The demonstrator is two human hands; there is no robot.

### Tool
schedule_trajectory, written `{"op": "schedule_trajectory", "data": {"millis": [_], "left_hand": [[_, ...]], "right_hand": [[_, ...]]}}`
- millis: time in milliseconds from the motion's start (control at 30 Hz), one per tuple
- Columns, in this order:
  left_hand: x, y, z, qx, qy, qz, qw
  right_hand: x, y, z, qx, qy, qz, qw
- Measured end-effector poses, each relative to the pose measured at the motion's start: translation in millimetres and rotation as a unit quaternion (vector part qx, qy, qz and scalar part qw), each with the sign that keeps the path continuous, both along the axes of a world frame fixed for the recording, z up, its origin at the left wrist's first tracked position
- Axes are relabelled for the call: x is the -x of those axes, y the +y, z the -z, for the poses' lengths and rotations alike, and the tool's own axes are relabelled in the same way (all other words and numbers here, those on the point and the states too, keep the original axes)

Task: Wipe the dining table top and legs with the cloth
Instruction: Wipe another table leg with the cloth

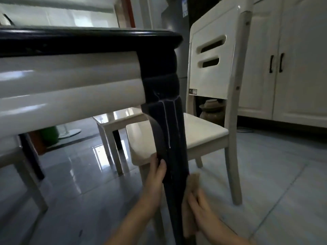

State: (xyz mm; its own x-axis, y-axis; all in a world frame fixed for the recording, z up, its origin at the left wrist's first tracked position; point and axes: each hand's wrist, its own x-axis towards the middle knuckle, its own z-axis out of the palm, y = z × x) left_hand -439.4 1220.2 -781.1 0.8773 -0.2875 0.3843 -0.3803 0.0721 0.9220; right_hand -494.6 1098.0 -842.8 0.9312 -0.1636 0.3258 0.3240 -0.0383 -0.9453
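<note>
Two hands low on the table's [70, 38] dark leg [170, 121], left hand [155, 177] gripping leg's left edge, right hand [201, 207] holding tan cloth [193, 181] against leg's right side, white chair [208, 73] just behind leg.

The chair seat [203, 133] stands just behind the table leg [170, 131], perhaps touching; open floor [283, 183] lies rightward
</note>
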Motion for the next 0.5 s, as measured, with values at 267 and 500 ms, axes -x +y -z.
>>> {"op": "schedule_trajectory", "data": {"millis": [267,500], "left_hand": [[-4.5,-3.9,-4.2,-0.006,-0.011,-0.022,1.000],[-6.3,-5.2,0.1,-0.020,-0.003,-0.013,1.000]], "right_hand": [[-20.6,-0.1,-49.2,0.044,-0.178,0.052,0.982],[-10.4,-20.1,91.1,0.140,0.004,-0.015,0.990]]}}
